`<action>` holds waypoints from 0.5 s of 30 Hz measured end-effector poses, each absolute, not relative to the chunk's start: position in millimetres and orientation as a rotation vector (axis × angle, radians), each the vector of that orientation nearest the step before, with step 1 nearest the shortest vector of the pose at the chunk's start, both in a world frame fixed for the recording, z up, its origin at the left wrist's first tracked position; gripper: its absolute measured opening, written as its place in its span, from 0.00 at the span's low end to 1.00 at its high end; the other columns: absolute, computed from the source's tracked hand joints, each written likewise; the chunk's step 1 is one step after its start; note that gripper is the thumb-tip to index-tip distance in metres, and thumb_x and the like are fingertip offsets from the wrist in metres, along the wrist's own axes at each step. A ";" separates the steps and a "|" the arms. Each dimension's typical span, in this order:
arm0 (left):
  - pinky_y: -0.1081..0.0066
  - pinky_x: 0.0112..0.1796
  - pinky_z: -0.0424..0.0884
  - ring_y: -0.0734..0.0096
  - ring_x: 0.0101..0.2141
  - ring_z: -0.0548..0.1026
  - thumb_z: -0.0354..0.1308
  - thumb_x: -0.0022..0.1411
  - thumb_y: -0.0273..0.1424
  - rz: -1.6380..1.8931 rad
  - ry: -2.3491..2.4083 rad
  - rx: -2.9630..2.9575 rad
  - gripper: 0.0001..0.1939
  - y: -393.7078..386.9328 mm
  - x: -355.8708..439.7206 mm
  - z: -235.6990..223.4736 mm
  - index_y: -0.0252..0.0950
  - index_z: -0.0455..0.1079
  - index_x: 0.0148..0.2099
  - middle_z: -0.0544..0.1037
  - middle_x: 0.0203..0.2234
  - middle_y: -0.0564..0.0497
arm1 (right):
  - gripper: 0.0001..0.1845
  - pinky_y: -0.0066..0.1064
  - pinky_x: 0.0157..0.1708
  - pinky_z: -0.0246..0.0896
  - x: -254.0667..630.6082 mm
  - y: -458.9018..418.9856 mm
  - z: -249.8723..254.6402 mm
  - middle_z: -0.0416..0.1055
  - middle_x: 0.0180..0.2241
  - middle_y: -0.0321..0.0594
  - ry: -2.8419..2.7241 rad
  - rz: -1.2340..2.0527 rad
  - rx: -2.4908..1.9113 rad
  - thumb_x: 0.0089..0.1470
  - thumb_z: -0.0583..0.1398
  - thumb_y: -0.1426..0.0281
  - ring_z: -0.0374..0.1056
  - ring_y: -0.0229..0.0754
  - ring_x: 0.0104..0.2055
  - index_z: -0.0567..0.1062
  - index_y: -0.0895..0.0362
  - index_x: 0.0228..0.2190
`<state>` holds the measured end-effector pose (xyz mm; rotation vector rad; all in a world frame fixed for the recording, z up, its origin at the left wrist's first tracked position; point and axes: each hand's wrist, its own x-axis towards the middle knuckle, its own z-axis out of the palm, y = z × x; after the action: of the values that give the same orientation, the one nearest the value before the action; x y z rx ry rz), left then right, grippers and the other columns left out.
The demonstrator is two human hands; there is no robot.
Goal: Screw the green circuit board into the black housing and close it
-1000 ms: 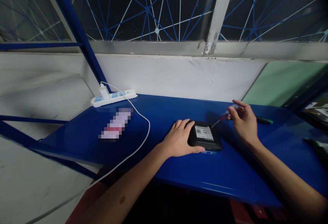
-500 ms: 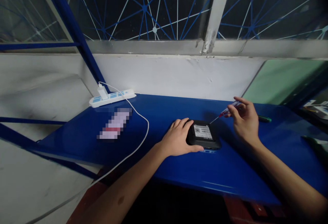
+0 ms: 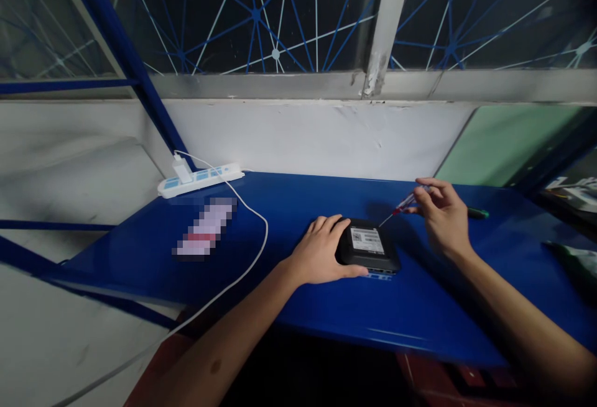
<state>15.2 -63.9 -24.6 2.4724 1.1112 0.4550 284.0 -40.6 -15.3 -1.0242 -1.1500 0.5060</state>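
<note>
A flat black plastic box (image 3: 371, 245) with a white printed label (image 3: 366, 240) lies on the glossy blue worktop (image 3: 326, 314), clamped along its left side by the left hand (image 3: 321, 253). The right hand (image 3: 443, 215) pinches a slim clear-and-red screwdriver (image 3: 402, 205), its metal shaft (image 3: 387, 220) slanting down at the box's far right corner. Farther left, a long white power strip (image 3: 209, 178) lies near the back edge

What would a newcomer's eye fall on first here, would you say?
Probably the flat black plastic box with a white label, on the glossy blue table, held by the left hand. The right hand holds a slim clear-and-red screwdriver, its tip near the box's far right corner. Behind, blue and white lines crisscross the dark window.
</note>
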 end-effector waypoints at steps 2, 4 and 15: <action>0.42 0.61 0.57 0.39 0.64 0.55 0.57 0.53 0.65 0.464 1.111 2.473 0.54 -64.3 15.4 -24.3 0.38 0.52 0.70 0.57 0.68 0.39 | 0.16 0.32 0.28 0.77 284.7 -41.0 -14.6 0.74 0.31 0.35 -1.132 0.547 -1.038 0.51 0.68 0.59 0.75 0.39 0.31 0.77 0.49 0.41; 0.42 0.61 0.57 0.40 0.64 0.55 0.57 0.53 0.64 0.466 1.113 2.476 0.53 -64.4 15.6 -23.9 0.38 0.52 0.70 0.57 0.67 0.39 | 0.18 0.33 0.29 0.77 282.9 -42.4 -14.4 0.77 0.37 0.39 -1.135 0.586 -1.050 0.54 0.66 0.58 0.77 0.42 0.35 0.77 0.48 0.45; 0.40 0.61 0.56 0.38 0.64 0.54 0.57 0.53 0.65 0.462 1.094 2.484 0.52 -63.2 15.4 -26.3 0.40 0.52 0.70 0.56 0.67 0.39 | 0.17 0.33 0.27 0.76 281.3 -41.0 -16.8 0.70 0.31 0.34 -1.124 0.452 -1.067 0.47 0.71 0.60 0.74 0.40 0.30 0.76 0.48 0.40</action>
<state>15.4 -63.2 -26.3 2.4835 1.0936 0.4621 281.3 -41.0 -16.8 -1.0666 -1.1242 0.4517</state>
